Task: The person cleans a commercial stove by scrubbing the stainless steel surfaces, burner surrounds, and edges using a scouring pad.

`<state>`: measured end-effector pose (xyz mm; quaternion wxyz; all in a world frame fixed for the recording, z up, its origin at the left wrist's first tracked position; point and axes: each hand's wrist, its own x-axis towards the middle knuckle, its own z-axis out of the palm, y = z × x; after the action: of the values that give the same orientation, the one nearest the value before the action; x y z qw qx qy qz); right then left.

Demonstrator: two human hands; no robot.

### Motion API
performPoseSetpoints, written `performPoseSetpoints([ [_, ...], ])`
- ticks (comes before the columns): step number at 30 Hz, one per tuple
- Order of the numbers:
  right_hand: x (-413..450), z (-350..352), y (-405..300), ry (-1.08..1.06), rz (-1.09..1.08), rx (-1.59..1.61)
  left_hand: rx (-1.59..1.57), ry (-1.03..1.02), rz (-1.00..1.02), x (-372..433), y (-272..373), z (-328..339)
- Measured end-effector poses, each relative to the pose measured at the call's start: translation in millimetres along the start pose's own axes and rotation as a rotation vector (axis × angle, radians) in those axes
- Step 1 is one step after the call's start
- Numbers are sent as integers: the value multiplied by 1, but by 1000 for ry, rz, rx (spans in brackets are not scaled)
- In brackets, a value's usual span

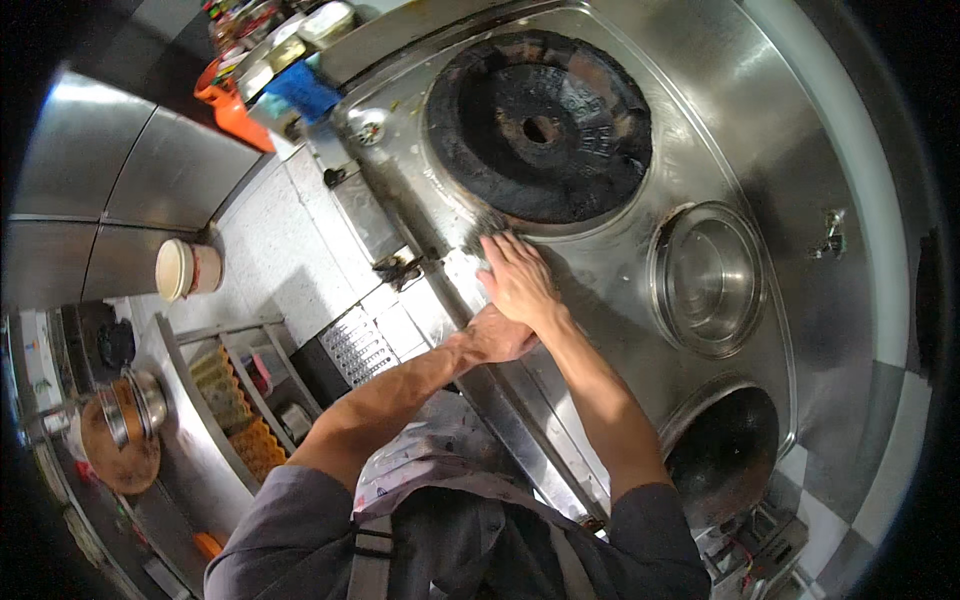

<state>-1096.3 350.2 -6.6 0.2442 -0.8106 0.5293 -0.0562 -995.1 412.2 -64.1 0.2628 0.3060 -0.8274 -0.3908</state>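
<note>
My right hand (517, 276) lies palm down over the steel cooktop (600, 277), its fingers stretched out close together just below the black burner ring (541, 127). At its fingertips is a dark grey, fuzzy patch (489, 227), blurred; it may be a wire scourer or shadow. My left hand (501, 335) is bent beside and partly under the right wrist, near the cooktop's front edge. Its fingers are hidden, so what it holds, if anything, does not show. To the right, a round metal pot or basin (709, 277) is set into the cooktop.
A dark wok (724, 454) is at the lower right, and a small tap (831, 234) on the right wall. Bowls (285, 54) and a blue cloth (306, 91) lie at the upper left. A white bucket (189, 270) and a low shelf unit (214, 405) stand left.
</note>
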Motion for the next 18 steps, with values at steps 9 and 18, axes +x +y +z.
performPoseSetpoints([
  [9, -18, -9, 14, -112, -16, -297, 505, -114, -73, -31, 22, -49],
  [18, 108, -9, -36, -3, -388, -1014, 451, -190, -122, -22, 24, -50],
])
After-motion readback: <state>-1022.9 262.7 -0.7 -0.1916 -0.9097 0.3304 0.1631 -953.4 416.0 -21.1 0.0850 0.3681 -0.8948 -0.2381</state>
